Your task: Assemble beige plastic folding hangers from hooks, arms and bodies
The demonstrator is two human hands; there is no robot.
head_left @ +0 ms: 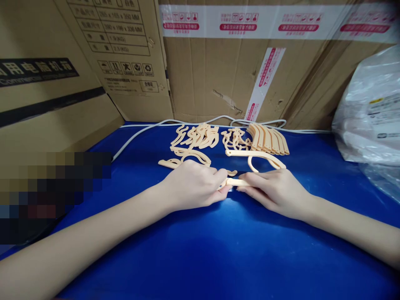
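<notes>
Above the blue tabletop my two hands meet at a cream plastic strip. My right hand is closed, pinching its right part between thumb and fingers. At its left end my left hand is also closed, gripping a cream plastic piece that mostly hides behind the fingers. Whether the two pieces are joined cannot be seen. Just beyond the hands lie a long curved cream arm with a hole at its end, a small curved piece, and several overlapping curved arms behind my left hand.
Farther back are a pile of S-shaped cream pieces, small hook-like pieces and a row of stacked curved arms. A white cable runs along the cardboard boxes. Clear plastic wrapping bulges at the right.
</notes>
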